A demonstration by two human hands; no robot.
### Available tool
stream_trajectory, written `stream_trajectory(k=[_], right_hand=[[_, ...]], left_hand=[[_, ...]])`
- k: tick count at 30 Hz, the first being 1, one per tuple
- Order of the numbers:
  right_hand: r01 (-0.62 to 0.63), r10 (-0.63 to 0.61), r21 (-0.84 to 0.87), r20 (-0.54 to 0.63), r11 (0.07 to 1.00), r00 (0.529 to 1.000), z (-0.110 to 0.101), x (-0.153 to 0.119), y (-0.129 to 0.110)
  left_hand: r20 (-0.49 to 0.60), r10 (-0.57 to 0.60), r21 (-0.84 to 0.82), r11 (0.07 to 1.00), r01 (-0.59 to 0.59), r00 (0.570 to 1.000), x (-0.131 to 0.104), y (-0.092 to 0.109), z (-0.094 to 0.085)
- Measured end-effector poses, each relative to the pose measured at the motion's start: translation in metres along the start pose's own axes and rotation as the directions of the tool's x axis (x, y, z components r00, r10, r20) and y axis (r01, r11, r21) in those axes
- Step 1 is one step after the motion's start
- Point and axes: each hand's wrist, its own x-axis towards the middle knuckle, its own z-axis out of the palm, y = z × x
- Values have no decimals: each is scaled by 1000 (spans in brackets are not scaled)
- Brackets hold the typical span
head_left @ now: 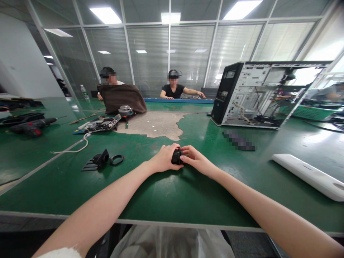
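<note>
Both hands meet around a small black boxy part [176,157] just above the green table, in the middle of the head view. My left hand [165,157] wraps it from the left, fingers over its top and thumb below. From the right, my right hand [195,159] pinches it with curved fingers. What the part is exactly I cannot make out. To the left lie a black bracket with a slotted base [99,160] and a flat black ring [116,159], apart from my hands.
An open computer case [249,95] stands at the right, a white elongated device [309,175] nearer. Left are a circuit board [98,123], a white cable [86,143] and a power drill [34,125]. Two people sit across the green table [150,204]; a green basket [313,113] is far right.
</note>
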Motion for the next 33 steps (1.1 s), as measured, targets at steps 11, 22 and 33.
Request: stream_trajectory(k=[11, 22, 33], right_hand=[[63, -63, 37, 17, 997, 998, 0, -3, -7], [80, -81, 11, 65, 997, 995, -2, -4, -6], [-1, 1, -24, -22, 1000, 1000, 0, -2, -5]], left_hand=[[-7, -8, 7, 1000, 8, 1000, 0, 0, 1], [0, -1, 3, 1000, 1, 1000, 0, -1, 0], [-10, 14, 24, 1000, -14, 1000, 0, -2, 2]])
